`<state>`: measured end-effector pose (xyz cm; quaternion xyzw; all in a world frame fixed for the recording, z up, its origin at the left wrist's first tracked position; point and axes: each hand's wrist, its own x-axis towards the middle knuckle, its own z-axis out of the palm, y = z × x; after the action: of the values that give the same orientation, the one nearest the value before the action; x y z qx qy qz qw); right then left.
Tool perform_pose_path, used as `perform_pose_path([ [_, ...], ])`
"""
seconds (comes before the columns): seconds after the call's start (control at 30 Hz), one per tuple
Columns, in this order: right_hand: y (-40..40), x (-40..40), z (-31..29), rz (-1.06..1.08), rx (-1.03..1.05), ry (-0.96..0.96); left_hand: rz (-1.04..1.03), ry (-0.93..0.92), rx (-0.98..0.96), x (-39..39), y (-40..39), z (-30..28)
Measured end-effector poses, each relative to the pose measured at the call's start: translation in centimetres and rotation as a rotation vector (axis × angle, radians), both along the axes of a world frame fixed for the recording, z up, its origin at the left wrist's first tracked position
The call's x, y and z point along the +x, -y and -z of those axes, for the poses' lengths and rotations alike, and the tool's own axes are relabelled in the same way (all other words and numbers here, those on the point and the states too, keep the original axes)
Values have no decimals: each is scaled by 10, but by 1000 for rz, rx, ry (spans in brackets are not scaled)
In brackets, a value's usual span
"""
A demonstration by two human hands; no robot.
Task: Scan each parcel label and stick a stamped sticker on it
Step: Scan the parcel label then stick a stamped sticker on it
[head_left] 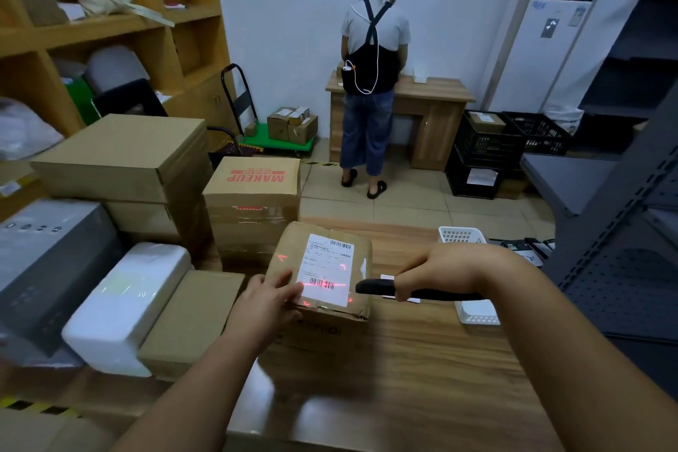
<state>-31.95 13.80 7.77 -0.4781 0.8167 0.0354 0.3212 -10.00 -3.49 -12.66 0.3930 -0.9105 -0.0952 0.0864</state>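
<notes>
A brown cardboard parcel (319, 319) stands on the wooden table (422, 378) in front of me. Its white shipping label (324, 268) faces up, and a red scan line with corner marks glows across the lower barcode. My left hand (266, 305) rests on the parcel's near left top edge, fingers straight and touching the label's corner. My right hand (447, 268) grips a black handheld scanner (378, 288) just right of the parcel, its head aimed at the label. A small white slip of paper (401, 288) lies on the table partly behind the scanner.
A white plastic basket (469, 275) sits on the table behind my right hand. Stacked cartons (253, 194), a white foam box (124, 305) and a grey case (47, 260) crowd the left. A person (370, 84) stands at a far desk. Grey metal shelving (623, 231) lines the right.
</notes>
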Motion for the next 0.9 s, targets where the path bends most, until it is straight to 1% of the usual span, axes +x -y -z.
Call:
perform_pose_path([
  [0.1,-4,-5,0,4,-2,29,93,64,-131,0,-1,-6],
  [0.17,-6,-8,1,13,-14,58,131,115,-184,1,-3,-8],
  [0.3,-12,-15,4,42,-30,114,190,100,-277,0,-11,-14],
  [0.4,-18,-20,5,53,-39,161,172,100,-273,-1,-14,-13],
  [0.67,-27,-29,10,77,-80,169,137,35,-238,2,-14,-4],
  [0.9,-24,-28,15,71,-44,171,113,42,-253,4,-16,-1],
])
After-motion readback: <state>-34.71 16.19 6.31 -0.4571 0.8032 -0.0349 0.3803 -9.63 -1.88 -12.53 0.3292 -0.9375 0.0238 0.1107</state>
